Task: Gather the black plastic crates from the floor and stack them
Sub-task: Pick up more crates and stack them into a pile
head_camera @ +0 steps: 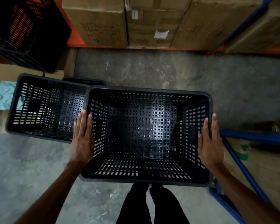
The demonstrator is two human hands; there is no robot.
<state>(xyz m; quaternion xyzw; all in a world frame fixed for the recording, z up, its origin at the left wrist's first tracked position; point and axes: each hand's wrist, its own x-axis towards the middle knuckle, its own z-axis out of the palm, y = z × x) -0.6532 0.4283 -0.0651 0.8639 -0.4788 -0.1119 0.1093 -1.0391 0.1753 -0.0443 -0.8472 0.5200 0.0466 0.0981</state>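
Note:
A black perforated plastic crate [145, 135] is held in front of me, mouth up, above the concrete floor. My left hand [82, 136] lies flat against its left side at the rim, and my right hand [209, 141] presses flat on its right side. To the left and lower sits a second black crate [44, 107], partly overlapped by the held one. The edge of another black crate [84, 80] shows behind it. A further dark crate [26, 33] stands at the top left.
Cardboard boxes [136, 21] fill an orange shelf rack along the far side. A blue metal frame [242, 159] with boxes stands at the right. A pale cloth [3, 96] lies on flattened cardboard at the left. My legs [150, 206] show below the crate.

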